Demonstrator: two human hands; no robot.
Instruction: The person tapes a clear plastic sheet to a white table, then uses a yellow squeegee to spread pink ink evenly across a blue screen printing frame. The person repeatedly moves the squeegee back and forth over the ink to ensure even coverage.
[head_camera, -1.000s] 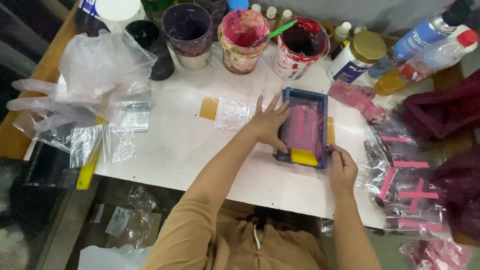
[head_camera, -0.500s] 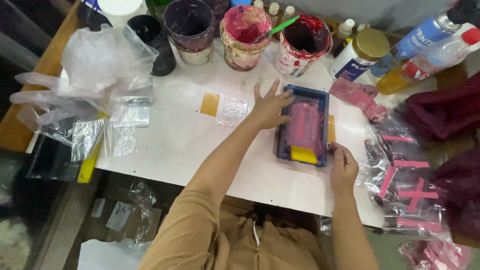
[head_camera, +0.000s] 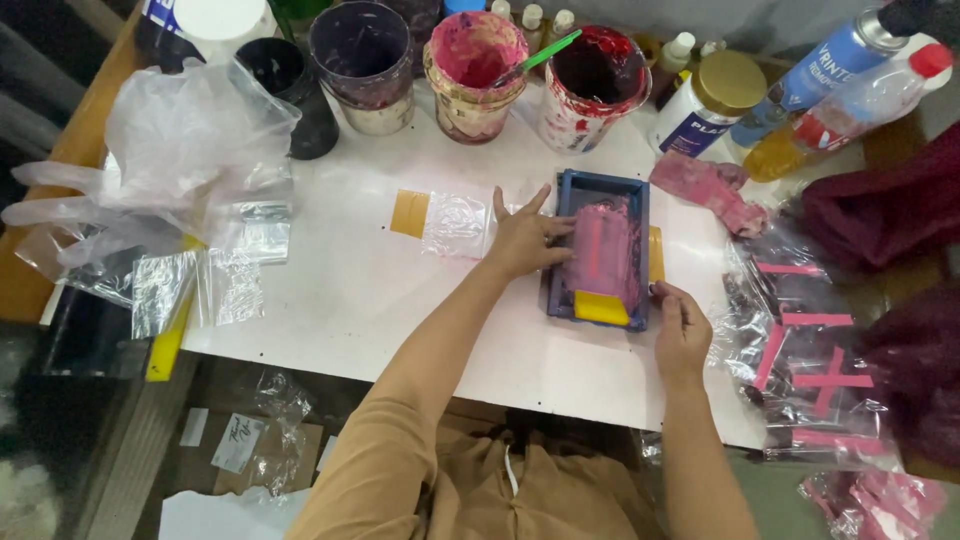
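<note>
- Left hand (head_camera: 525, 240): lay flat with fingers spread, palm on the white table (head_camera: 340, 290) and fingertips over the left edge of the small blue-framed printing screen (head_camera: 600, 250), pinning it down rather than gripping it.
- Right hand (head_camera: 682, 330): rested at the near right corner of the frame, fingers curled loosely; whether they pinched the frame edge or the yellow squeegee (head_camera: 602, 307) could not be told from this angle.
- Screen: sat flat near the table's right half, its mesh coated in pink ink, the squeegee lying at its near end. A yellow card (head_camera: 656, 254) showed just past its right side.
- Surroundings: a clear plastic pouch on a yellow card (head_camera: 445, 222) lay just beside the left hand; printed pouches with pink stripes (head_camera: 800, 350) were spread to the right; open ink pots (head_camera: 480, 60) stood along the far edge; a pink-stained rag (head_camera: 705, 185) lay near the frame's far right corner.
- Risks, as judged: if the pinning hand slackened, the frame could shift and smear the print; fingertips on the mesh could pick up ink and mark the clean pouch alongside; a sleeve or elbow swung right could disturb the wet striped pouches.
</note>
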